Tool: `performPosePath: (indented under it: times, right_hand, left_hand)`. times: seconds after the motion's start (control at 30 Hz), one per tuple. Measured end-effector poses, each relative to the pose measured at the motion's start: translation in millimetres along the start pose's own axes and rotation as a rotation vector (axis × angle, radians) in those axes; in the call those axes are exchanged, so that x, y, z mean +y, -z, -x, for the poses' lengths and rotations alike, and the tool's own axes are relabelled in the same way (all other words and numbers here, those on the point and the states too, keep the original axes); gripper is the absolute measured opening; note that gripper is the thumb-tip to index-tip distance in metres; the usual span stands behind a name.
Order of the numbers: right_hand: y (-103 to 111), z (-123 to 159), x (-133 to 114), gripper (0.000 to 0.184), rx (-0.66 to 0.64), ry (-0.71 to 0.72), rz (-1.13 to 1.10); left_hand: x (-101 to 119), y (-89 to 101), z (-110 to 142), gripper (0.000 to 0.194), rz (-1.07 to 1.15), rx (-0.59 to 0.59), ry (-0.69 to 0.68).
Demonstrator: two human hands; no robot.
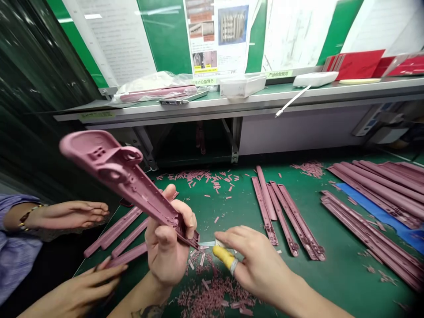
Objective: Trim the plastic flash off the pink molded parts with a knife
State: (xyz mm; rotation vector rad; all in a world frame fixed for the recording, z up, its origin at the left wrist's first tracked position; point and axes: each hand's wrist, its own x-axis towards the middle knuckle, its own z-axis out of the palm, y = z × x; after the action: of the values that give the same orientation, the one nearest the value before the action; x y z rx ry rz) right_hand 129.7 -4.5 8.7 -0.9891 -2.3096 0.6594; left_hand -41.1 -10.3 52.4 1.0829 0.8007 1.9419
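Steadily, my left hand (167, 238) grips the pink moulded plastic part (122, 170), raised above the near edge of the counter (334, 287). Its tip stays just beside the small pale blade (208, 243), pinched in my right hand (261, 265), with its yellow finger cot (222, 257).

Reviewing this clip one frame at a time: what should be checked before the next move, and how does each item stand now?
1. Left hand on the pink moulded plastic part: ok, gripped towards its narrow end.
2. Yellow finger cot on the right hand: ok, in place.
3. Edge of the small pale tool at the right fingertips: cannot tell, mostly hidden.
4. Co-worker's hands away from the part: ok, apart at the left.
5. Pink offcuts beneath the hands: not ok, scattered loose on the green mat.
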Motion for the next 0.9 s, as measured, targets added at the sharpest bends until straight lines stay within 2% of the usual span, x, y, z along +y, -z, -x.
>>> performPosePath:
  times: [0.13,0.2,0.37,0.47,0.53,0.6,0.67,0.73,0.77,0.83,0.9]
  right_hand:
    - [-4.7,-4.1,-3.4,0.027,-0.024,-0.008,0.067]
    - [-3.4,-5.3,-1.7,0.027,-0.026,-0.011,0.085]
    - [-2.9,-9.9,1.1,0.034,0.021,-0.077,0.137]
    - [-1.6,-11.0,4.9,0.038,0.048,-0.079,0.139]
    - [-0.2,-9.6,10.1,0.033,0.079,-0.022,0.070]
    - [0.0,-6.9,15.5,0.027,0.151,0.001,-0.106]
    - [-3.6,-4.5,17.6,0.023,0.222,-0.064,-0.351]
    - [-12.1,-4.0,14.0,0.019,0.231,-0.132,-0.519]
    - [-18.0,-4.8,10.5,0.022,0.219,-0.117,-0.544]
    - [-30.3,-8.1,3.1,0.036,0.205,0.009,-0.518]
    - [-38.1,-12.5,-0.6,0.031,0.221,0.100,-0.477]
  left_hand:
    - [-6.5,-1.2,6.2,0.047,-0.076,-0.046,-0.234]
    - [-9.1,1.2,9.4,0.045,-0.109,-0.097,-0.284]
    - [-6.7,3.4,12.3,0.043,-0.145,-0.269,-0.169]
    - [-3.1,4.8,10.7,0.044,-0.076,-0.293,-0.110]
    - [0.7,7.5,7.1,0.044,0.002,-0.278,-0.081]
    - [5.8,10.3,1.3,0.042,0.078,-0.265,-0.048]
    - [10.1,11.0,-5.8,0.041,0.128,-0.252,-0.035]
    - [9.7,8.8,-13.1,0.042,0.173,-0.201,-0.019]
    - [6.8,7.3,-16.5,0.042,0.204,-0.151,-0.008]
    - [-4.6,6.8,-22.0,0.039,0.234,-0.006,0.057]
    - [-21.0,13.5,-25.1,0.039,0.086,0.146,0.120]
